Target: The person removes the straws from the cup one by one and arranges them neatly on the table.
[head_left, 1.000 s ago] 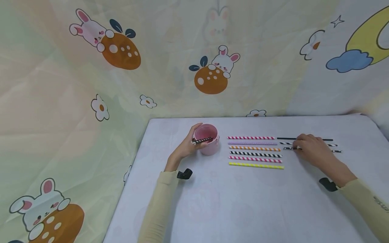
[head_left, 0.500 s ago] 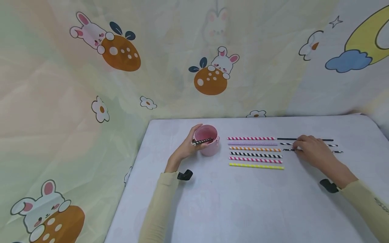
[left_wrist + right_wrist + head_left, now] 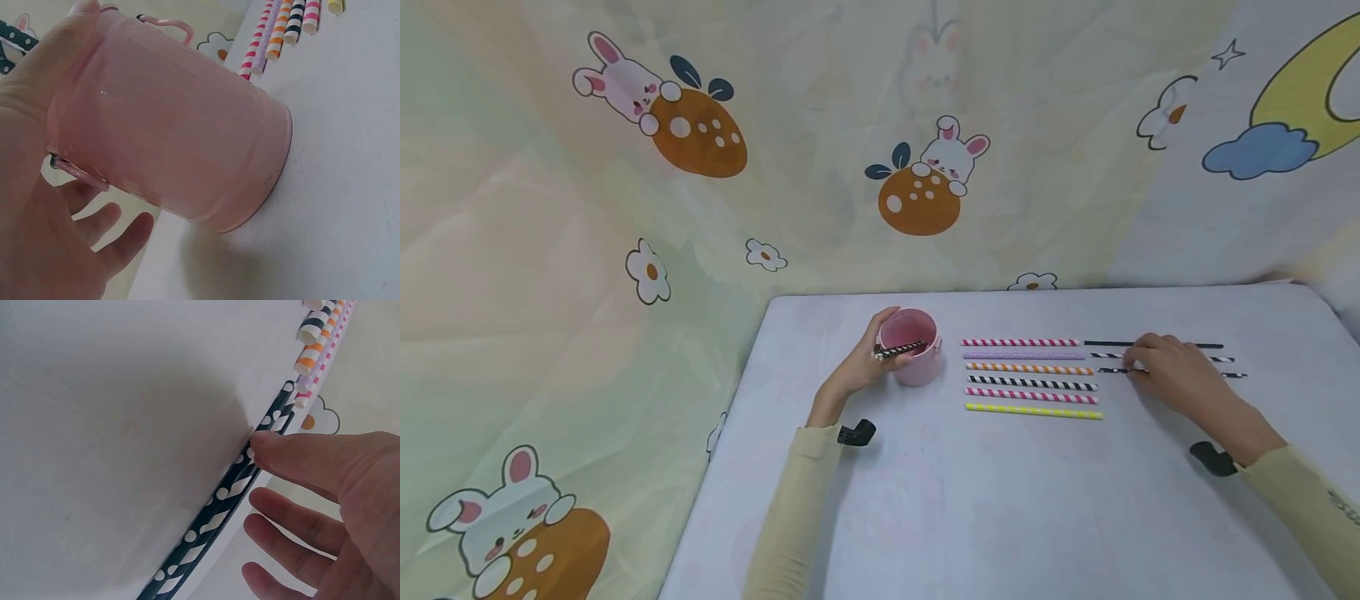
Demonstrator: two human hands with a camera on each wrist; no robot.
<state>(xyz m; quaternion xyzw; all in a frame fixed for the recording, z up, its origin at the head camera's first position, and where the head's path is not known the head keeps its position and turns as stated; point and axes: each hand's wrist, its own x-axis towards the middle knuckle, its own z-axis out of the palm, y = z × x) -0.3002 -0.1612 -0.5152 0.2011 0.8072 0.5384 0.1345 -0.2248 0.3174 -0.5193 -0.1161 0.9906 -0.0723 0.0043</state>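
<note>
My left hand (image 3: 867, 360) grips a pink bucket (image 3: 917, 371) with small side handles, its thumb and fingers around the wall near the rim. Black straws with white dots (image 3: 901, 349) lean across the bucket's mouth; their dotted ends (image 3: 19, 37) show behind the thumb in the left wrist view. At the right, my right hand (image 3: 1180, 379) pinches a black paper straw with white dots (image 3: 190, 536) that lies on the table. The index fingertip is mostly hidden behind the thumb. Close beside it lie a black-and-white striped straw (image 3: 217, 520) and a plain black straw (image 3: 1105, 342).
Between the hands, several patterned straws lie in parallel: red-striped (image 3: 1021, 342), lilac (image 3: 1024, 356), orange-striped (image 3: 1030, 368), black-striped (image 3: 1032, 382), pink-striped (image 3: 1032, 396) and yellow (image 3: 1033, 411). A white cloth covers the table (image 3: 985, 500). A printed curtain (image 3: 805, 150) hangs behind.
</note>
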